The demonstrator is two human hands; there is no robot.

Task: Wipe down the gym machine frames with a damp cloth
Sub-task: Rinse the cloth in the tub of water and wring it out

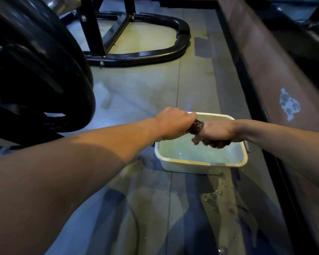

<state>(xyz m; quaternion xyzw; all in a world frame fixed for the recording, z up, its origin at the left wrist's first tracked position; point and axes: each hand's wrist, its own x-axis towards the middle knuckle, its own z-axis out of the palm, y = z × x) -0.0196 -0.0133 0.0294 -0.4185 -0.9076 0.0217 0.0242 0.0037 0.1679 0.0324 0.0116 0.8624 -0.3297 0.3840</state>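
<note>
Both hands out front, wringing the cloth over the basin!
Left hand [173, 124] and right hand [216, 130] have fingers curled tight round the dark wet cloth [196, 126], held above the water-filled white basin [201, 165] on the floor [136, 92].

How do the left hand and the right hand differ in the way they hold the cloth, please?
The left hand shows its back to the camera, while the right hand is rolled so its fingers curl underneath. The left hand grips the cloth over the tub's far rim; the right hand grips it nearer, over the water. Both grip the same twisted cloth.
</note>
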